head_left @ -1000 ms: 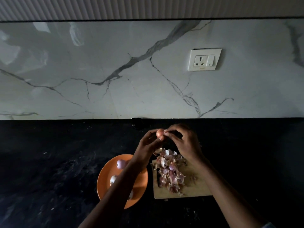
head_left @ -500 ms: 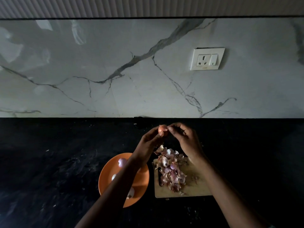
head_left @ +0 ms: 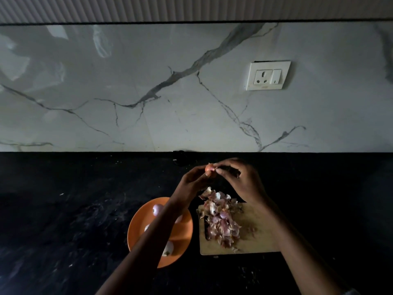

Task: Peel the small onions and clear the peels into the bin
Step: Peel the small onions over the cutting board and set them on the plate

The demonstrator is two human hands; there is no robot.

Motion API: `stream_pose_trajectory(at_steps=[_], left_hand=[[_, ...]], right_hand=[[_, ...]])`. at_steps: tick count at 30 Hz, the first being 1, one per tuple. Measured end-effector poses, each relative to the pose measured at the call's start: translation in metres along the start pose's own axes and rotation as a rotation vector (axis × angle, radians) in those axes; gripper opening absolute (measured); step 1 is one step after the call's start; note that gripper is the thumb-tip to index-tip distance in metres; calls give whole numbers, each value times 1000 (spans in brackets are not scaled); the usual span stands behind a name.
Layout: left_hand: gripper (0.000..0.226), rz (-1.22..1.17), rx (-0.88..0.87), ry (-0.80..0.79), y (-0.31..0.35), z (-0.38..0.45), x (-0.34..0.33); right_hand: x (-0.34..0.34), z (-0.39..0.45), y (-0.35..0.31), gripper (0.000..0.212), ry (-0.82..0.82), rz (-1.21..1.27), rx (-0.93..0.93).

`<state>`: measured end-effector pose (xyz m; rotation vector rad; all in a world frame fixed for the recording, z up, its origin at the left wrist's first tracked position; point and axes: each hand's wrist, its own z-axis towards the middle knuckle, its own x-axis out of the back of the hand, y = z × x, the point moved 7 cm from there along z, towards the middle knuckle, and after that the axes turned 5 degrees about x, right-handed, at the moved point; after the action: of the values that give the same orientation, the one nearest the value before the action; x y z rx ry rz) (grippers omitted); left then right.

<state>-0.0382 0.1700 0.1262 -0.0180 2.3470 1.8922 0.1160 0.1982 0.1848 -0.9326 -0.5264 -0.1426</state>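
Orange plate point(head_left: 180, 231) on black counter point(head_left: 63, 220): few peeled onions point(head_left: 157, 209) inside. Wooden board point(head_left: 255, 237) beside plate: pile of pink peels point(head_left: 220, 222). Small onion point(head_left: 210, 168), brownish skin on, held up above board. Left hand point(head_left: 191, 182) grip pinches onion; right hand point(head_left: 240, 179) fingertips pinch its skin.

I see a black stone countertop point(head_left: 63, 209) carrying an orange plate point(head_left: 185, 233) at near centre and, just right of it, a wooden cutting board point(head_left: 255, 241), with pale flecks scattered around.
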Motion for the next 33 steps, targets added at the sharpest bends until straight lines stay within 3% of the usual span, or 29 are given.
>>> stream_pose_trajectory(at_steps=[7,15,25,33], left_hand=[[29,-38,-1,56,-1,1,3],[38,-11,-51,50,5,0,-4],[39,-71,-95,112,11,-4,-1],[36,-78,-105,58,8,0,1]], right_hand=[[1,-6,3,13,25,-99,19],[2,-4,1,6,64,-196,12],[1,-8,7,5,40,-39,-119],[2,-10,11,7,-29,-22,-162]])
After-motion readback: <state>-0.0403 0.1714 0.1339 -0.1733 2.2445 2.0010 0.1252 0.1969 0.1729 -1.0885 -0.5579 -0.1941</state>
